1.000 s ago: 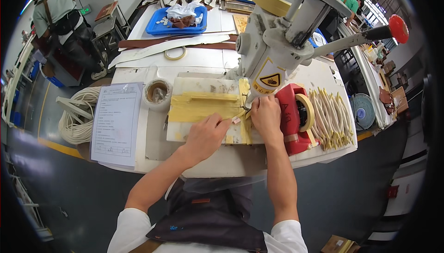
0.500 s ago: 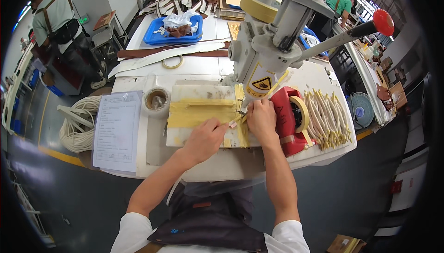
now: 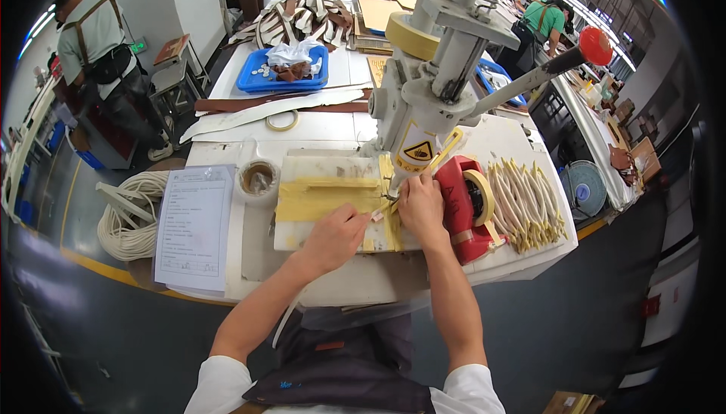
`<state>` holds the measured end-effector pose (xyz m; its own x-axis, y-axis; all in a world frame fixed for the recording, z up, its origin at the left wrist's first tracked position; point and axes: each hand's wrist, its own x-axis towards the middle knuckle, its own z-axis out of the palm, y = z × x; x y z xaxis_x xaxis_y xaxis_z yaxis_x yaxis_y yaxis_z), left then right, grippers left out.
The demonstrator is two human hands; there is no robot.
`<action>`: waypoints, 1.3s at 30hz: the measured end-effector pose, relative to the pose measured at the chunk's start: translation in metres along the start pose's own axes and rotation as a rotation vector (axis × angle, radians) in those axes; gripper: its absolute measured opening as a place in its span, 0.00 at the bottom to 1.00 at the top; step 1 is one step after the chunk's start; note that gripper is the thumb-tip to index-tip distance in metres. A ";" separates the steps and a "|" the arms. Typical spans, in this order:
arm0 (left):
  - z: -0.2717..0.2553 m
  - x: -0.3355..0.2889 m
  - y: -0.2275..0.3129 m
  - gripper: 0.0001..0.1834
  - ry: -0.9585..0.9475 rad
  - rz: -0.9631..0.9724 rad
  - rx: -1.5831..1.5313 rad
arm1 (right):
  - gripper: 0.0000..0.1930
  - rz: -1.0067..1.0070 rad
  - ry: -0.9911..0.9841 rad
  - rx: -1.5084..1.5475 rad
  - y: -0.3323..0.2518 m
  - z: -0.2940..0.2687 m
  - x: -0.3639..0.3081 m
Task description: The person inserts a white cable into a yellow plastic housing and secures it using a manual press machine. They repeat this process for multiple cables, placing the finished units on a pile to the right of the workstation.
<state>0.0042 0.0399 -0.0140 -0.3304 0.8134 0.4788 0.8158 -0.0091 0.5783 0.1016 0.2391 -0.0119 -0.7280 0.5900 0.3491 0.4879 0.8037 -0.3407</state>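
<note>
My left hand (image 3: pixel 335 238) rests over the front of a white block (image 3: pixel 310 237), which is partly covered with yellow tape (image 3: pixel 318 202). Its thumb and fingers pinch a thin white cord (image 3: pixel 377 216), whose short end pokes out towards the right. My right hand (image 3: pixel 421 204) is closed at the foot of a grey hand press (image 3: pixel 401 104), fingertips together; what they grip is hidden. Just above those fingers a yellow strip (image 3: pixel 448 148) slants up past the press. Close to my right hand stands a red tape dispenser (image 3: pixel 459 210) with a roll of tape (image 3: pixel 479 201).
Cords with yellow ends (image 3: pixel 525 206) lie at the right. The press lever ends in a red knob (image 3: pixel 596 45). Left are a tape roll (image 3: pixel 257 182), a printed sheet (image 3: pixel 193 225) and coiled cord (image 3: pixel 128 221). A blue tray (image 3: pixel 283 81) sits behind; people work further off.
The whole view has shifted slightly, with the bench lower in it. Both hands keep nearly the same place on the block, still closed.
</note>
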 end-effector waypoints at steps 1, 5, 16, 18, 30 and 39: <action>0.001 0.001 0.000 0.09 0.003 0.005 -0.003 | 0.08 -0.004 0.004 -0.005 0.000 -0.001 0.000; 0.003 0.000 -0.002 0.10 -0.024 0.001 0.010 | 0.12 -0.022 0.173 0.188 -0.004 -0.013 -0.006; 0.002 -0.004 -0.006 0.09 0.015 -0.050 0.030 | 0.29 -0.260 0.332 1.663 -0.065 -0.270 0.086; 0.003 -0.001 -0.002 0.09 0.024 -0.054 0.017 | 0.26 -0.447 -0.107 1.672 -0.044 -0.298 0.116; 0.005 -0.002 -0.001 0.11 -0.019 0.013 0.061 | 0.14 -0.564 0.731 1.431 -0.041 -0.160 -0.056; 0.003 0.000 0.000 0.17 0.028 -0.129 -0.016 | 0.23 -0.515 0.336 1.563 -0.046 -0.246 0.020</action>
<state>0.0057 0.0413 -0.0162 -0.4451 0.7921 0.4177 0.7582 0.0852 0.6464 0.1829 0.2328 0.2261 -0.4199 0.4629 0.7807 -0.8164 0.1832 -0.5477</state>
